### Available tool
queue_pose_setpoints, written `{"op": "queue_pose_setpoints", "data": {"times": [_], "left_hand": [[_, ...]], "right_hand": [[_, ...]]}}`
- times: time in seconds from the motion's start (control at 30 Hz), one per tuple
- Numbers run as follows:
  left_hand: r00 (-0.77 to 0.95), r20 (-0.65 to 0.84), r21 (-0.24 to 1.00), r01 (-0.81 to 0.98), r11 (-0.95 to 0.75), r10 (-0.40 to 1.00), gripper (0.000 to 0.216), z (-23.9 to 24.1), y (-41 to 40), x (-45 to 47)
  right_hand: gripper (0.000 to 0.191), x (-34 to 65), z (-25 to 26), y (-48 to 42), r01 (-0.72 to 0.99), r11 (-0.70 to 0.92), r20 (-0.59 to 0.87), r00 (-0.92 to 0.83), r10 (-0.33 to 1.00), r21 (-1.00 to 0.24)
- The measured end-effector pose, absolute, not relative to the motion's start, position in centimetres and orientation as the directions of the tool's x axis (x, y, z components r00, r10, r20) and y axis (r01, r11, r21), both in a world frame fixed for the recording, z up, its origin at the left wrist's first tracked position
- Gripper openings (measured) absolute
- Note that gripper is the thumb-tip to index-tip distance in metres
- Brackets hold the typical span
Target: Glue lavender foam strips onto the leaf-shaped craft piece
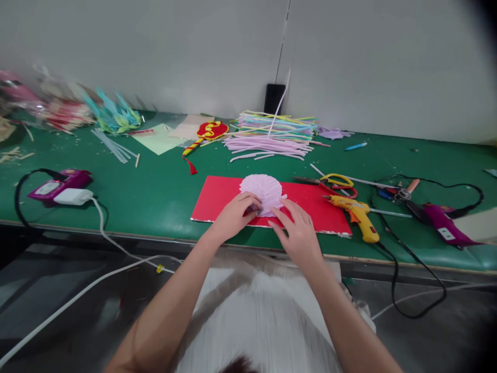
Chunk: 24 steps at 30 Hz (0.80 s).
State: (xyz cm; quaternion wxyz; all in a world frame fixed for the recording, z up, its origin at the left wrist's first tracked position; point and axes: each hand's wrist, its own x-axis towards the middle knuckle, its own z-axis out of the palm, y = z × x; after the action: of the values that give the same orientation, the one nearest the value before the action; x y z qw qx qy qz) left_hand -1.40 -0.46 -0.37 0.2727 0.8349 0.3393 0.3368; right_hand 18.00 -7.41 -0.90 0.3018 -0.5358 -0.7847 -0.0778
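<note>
A round, ribbed lavender disc [263, 187], made of pipe cleaners laid side by side in a leaf-like pattern, lies on a red board [219, 194]. My left hand [237, 211] has its fingers curled at the disc's lower left edge, thumb and fingertips close together on it. At the lower right edge is my right hand [297, 228]. Its fingers are bent but apart, with the fingertips touching the disc and a gap between thumb and forefinger. A short lavender end pokes out by those fingers. The fingers partly cover the disc's bottom.
Scissors [336, 182] and a yellow glue gun [361, 217] lie at the board's right. Behind are stacked pipe cleaners [272, 137], a phone [274, 98] and a red-and-yellow fan-shaped ornament [212, 130]. Purple power sockets [64, 185] with cables flank the green table [147, 207].
</note>
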Motion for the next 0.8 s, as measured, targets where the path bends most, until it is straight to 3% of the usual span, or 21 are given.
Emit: {"op": "queue_pose_setpoints", "data": {"times": [0.8], "left_hand": [[0.545, 0.372, 0.682, 0.389, -0.619, 0.752, 0.012, -0.4, -0.4, -1.4]], "right_hand": [[0.039, 17.0, -1.8, -9.1, 0.924, 0.332, 0.470, -0.211, 0.857, -0.190]]}}
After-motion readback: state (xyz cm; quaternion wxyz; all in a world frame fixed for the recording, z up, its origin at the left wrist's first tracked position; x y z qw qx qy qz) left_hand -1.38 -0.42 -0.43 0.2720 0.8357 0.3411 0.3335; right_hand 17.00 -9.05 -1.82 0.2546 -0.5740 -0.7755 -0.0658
